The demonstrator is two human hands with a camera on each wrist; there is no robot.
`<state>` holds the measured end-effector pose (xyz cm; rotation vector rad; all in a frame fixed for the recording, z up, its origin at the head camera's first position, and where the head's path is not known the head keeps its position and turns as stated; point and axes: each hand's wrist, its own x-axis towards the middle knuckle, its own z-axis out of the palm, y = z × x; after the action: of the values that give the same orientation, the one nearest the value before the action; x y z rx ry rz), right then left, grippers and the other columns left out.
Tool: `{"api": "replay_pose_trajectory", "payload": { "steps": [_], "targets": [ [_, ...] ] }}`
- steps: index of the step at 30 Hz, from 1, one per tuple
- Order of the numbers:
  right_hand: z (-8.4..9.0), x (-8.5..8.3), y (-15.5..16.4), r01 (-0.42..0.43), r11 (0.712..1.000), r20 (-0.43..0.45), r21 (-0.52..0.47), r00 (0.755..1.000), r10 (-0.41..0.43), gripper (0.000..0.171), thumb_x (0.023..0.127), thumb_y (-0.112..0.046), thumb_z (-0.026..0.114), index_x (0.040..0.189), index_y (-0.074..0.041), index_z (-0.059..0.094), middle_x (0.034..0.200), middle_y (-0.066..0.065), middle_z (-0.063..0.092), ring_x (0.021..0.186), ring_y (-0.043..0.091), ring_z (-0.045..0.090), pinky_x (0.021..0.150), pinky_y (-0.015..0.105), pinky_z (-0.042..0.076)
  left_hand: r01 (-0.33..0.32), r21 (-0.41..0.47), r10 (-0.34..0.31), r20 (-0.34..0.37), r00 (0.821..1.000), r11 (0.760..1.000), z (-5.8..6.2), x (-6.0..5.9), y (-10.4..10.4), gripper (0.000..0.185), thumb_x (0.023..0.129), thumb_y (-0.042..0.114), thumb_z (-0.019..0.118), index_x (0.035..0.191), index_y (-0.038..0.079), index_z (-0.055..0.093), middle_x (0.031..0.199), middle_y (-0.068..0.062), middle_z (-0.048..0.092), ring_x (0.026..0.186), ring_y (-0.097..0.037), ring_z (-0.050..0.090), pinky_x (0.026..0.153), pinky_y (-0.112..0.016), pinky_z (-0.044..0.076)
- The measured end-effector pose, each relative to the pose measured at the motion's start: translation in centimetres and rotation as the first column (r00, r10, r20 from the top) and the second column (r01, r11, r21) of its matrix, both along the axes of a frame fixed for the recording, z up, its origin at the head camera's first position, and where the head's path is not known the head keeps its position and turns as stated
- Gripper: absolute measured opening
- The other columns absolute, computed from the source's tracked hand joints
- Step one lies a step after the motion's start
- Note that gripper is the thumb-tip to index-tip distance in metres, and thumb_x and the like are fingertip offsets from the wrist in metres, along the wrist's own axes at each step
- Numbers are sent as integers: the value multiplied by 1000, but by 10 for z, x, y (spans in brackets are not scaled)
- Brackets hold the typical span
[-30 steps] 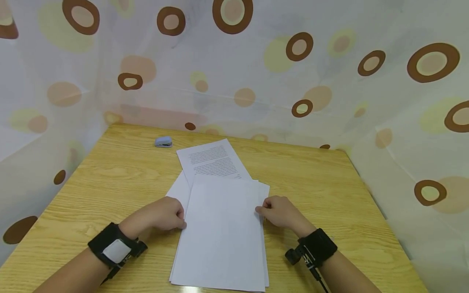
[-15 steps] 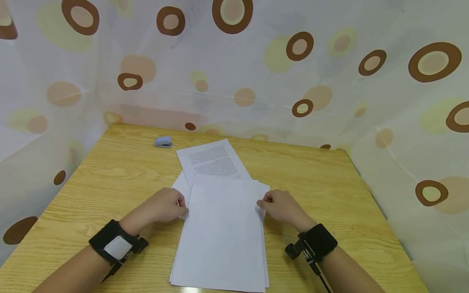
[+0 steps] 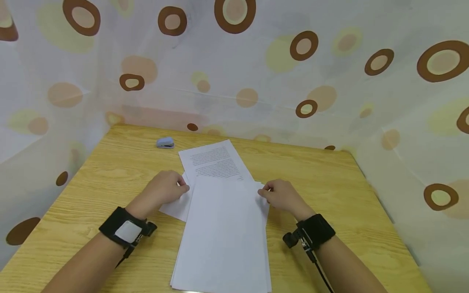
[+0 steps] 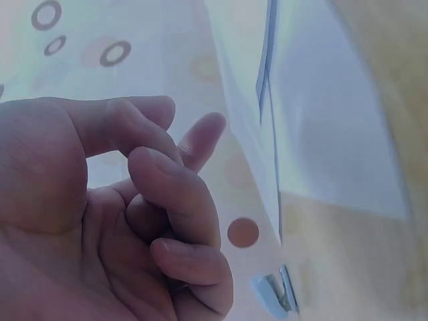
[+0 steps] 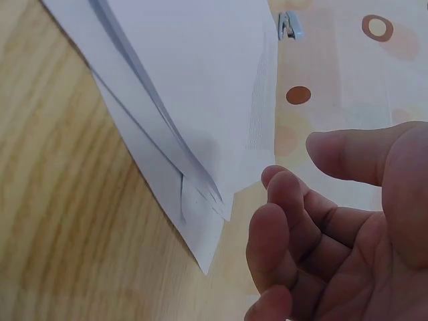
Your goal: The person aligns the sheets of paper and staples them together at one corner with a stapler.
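Paper sheets (image 3: 223, 228) lie in a loose stack in the middle of the yellow wooden desk (image 3: 110, 175), and some sheets stick out at the sides. One sheet with small print (image 3: 214, 159) pokes out at the far end of the stack. The left hand (image 3: 165, 190) sits at the left edge of the stack, near its far corner. Its fingers (image 4: 175, 194) are curled in loosely, and the wrist view shows nothing between them. The right hand (image 3: 280, 196) sits at the right edge of the stack, also near the far corner. Its fingers (image 5: 287, 221) are bent, with the thumb held apart from them, and they hold no sheet. The corner of the stack is just beside them. A small blue stapler (image 3: 165, 142) rests far back on the desk, well apart from both hands. A curtain with brown rings (image 3: 304, 44) hangs all around the desk.
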<state>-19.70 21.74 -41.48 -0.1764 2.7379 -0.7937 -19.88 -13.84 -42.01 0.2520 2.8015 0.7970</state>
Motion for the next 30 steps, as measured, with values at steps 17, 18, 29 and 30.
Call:
{"api": "replay_pose_trajectory", "payload": {
  "steps": [17,18,29,30],
  "targets": [
    [0,-39,-11,-17,1000,-1,26,1000,17,34,104,-30,61,119,-2,73,82,10,71,63,16,61,59,28,46,-137,-38,139,41,989,990,-1,-37,-1,30,98,29,67,87,4,78,72,-6,57,69,-21,55,59,-29,39],
    [-1,-41,-12,-15,1000,1,23,1000,15,35,104,-30,61,122,-2,72,83,10,72,64,16,62,59,28,47,-139,-36,141,57,988,990,-2,-38,-2,30,98,29,67,86,3,78,72,-5,57,68,-20,55,59,-29,38],
    [-8,-57,-24,16,1000,44,21,999,-17,48,104,-29,59,142,0,61,92,10,76,82,20,68,71,31,52,-134,55,124,156,980,989,-11,-47,-4,31,102,23,58,102,-3,75,80,-8,59,73,-21,55,62,-28,41],
    [-10,-58,-25,16,999,46,31,999,-17,48,103,-29,59,142,0,60,93,10,77,83,19,68,73,32,52,-133,57,123,155,980,990,-11,-48,-5,30,103,23,57,95,-1,74,75,-7,55,70,-20,52,60,-28,39]
  ]
}}
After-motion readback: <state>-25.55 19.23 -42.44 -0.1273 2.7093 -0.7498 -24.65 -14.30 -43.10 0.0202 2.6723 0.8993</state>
